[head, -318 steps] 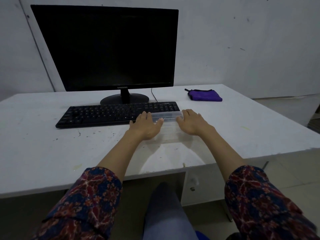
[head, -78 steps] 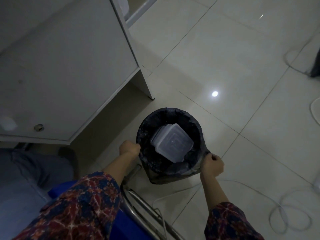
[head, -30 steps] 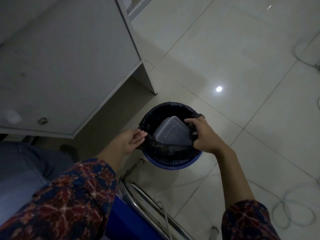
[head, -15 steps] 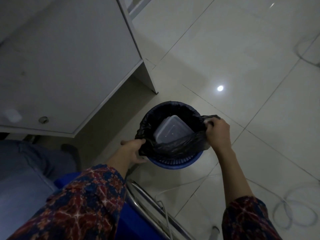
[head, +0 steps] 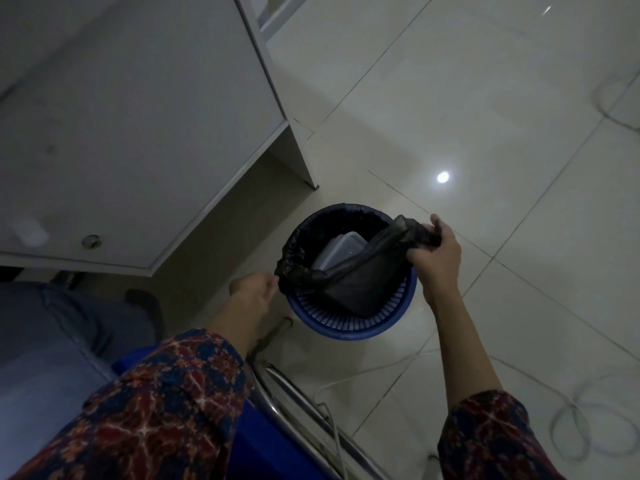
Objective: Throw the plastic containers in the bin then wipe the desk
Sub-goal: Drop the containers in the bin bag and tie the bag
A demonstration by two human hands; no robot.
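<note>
Since half a second earlier, the near edge of the black liner (head: pixel 360 282) had been drawn off the rim of the blue bin (head: pixel 349 329) and pulled higher, so that slatted blue wall was bared on the near side. The liner's right corner was gripped in the curled fingers of the right hand (head: pixel 437 258), raised just above the bin's right rim. The left corner was pinched by the left hand (head: pixel 254 289), held just beside the left rim. The plastic container (head: pixel 341 252) was seen lying tilted inside the liner, its near half hidden behind the stretched black film. The bin stood on the tiled floor (head: pixel 485 98), near the foot of the white table (head: pixel 138 116). A chrome chair frame (head: pixel 298 393) and a white cable (head: pixel 363 372) were seen close to the bin's near side, and a coiled cable (head: pixel 571 420) lay further right. Patterned sleeves (head: pixel 156 410) covered both forearms.
</note>
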